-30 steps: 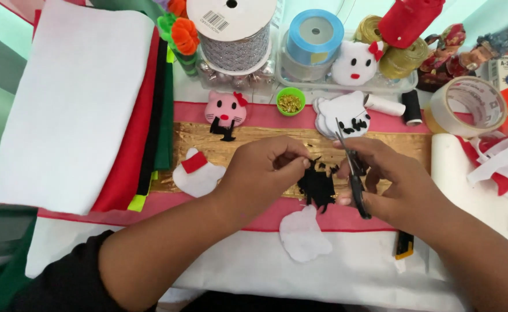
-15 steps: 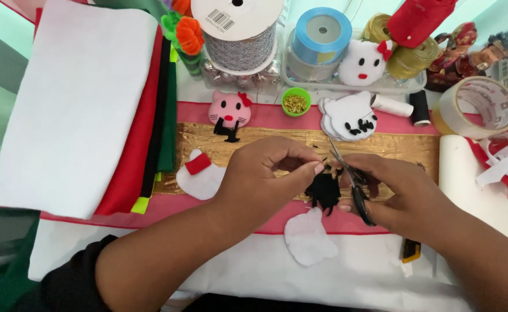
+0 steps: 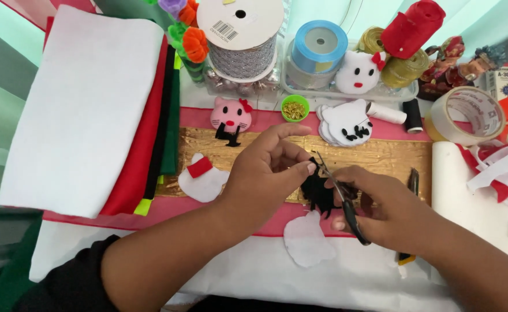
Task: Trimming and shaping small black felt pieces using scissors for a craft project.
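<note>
Black felt | mid-table, over gold strip | left hand pinches its top edge | right hand grips scissors, cutting | likely light, floppy; best held near the cut

Bright even light, soft shadows, sharp focus, slight edge distortion

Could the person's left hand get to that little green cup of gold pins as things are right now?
Probably yes, once freed. The left hand pinches a black felt piece that the right hand snips with scissors. The small green cup of gold pins sits just beyond its fingertips, with only bare pink cloth between.
</note>
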